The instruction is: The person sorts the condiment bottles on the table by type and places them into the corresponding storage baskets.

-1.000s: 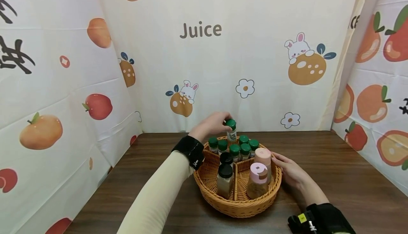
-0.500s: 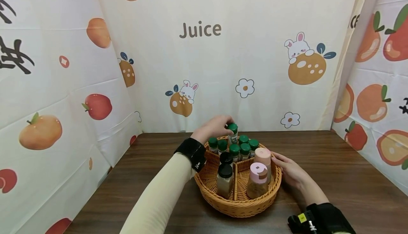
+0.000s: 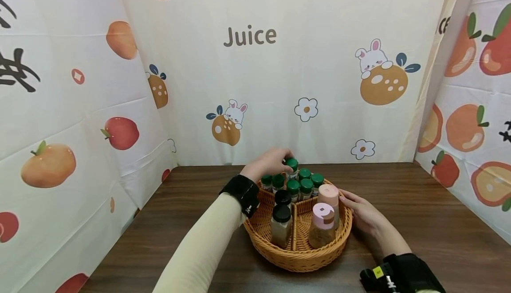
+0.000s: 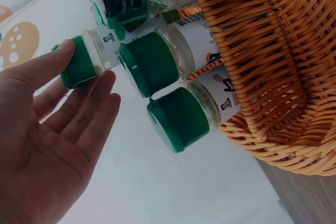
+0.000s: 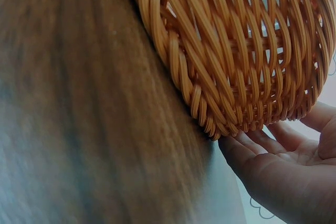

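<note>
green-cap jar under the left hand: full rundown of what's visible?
The small jar is clear, plastic-looking, with a green ribbed cap and a printed label, pale contents inside. It stands upright at the back of the wicker basket, among other green-capped jars and slightly higher than them. The left hand pinches its cap between thumb and fingertips.

Green-capped spice jar [image 3: 292,167] stands upright among others in wicker basket's [image 3: 297,257] rear compartment.
</note>
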`<control>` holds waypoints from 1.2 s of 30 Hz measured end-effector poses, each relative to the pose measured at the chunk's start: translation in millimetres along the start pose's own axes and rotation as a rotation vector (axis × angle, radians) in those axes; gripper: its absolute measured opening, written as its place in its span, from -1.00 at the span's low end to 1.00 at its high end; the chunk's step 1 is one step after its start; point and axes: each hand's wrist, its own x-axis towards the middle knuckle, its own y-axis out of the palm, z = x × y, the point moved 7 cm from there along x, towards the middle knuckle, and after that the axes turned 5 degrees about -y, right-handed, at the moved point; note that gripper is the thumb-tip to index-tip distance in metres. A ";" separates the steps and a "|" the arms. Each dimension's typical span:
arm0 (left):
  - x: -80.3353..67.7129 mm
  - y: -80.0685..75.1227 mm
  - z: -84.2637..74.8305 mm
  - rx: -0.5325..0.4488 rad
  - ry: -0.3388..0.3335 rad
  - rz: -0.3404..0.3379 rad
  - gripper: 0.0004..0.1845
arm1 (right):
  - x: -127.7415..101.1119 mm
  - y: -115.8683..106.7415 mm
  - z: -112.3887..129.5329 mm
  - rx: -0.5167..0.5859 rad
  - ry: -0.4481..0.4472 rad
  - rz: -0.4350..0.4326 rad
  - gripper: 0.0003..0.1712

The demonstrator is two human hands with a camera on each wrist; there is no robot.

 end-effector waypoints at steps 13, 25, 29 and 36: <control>0.0 7.9 1.1 0.017 0.004 0.038 -0.72 | 0.9 2.1 -0.4 0.000 0.003 0.006 -0.13; -1.1 11.8 3.5 0.082 -0.022 0.074 -0.67 | 0.3 2.0 0.2 0.000 -0.012 -0.001 -0.16; -0.8 16.4 6.4 0.120 -0.031 0.098 -0.64 | 0.8 1.3 -0.1 0.005 -0.005 -0.009 -0.17; -1.5 19.5 11.9 0.123 -0.023 0.123 -0.63 | 1.1 1.1 0.4 -0.003 -0.015 0.003 -0.17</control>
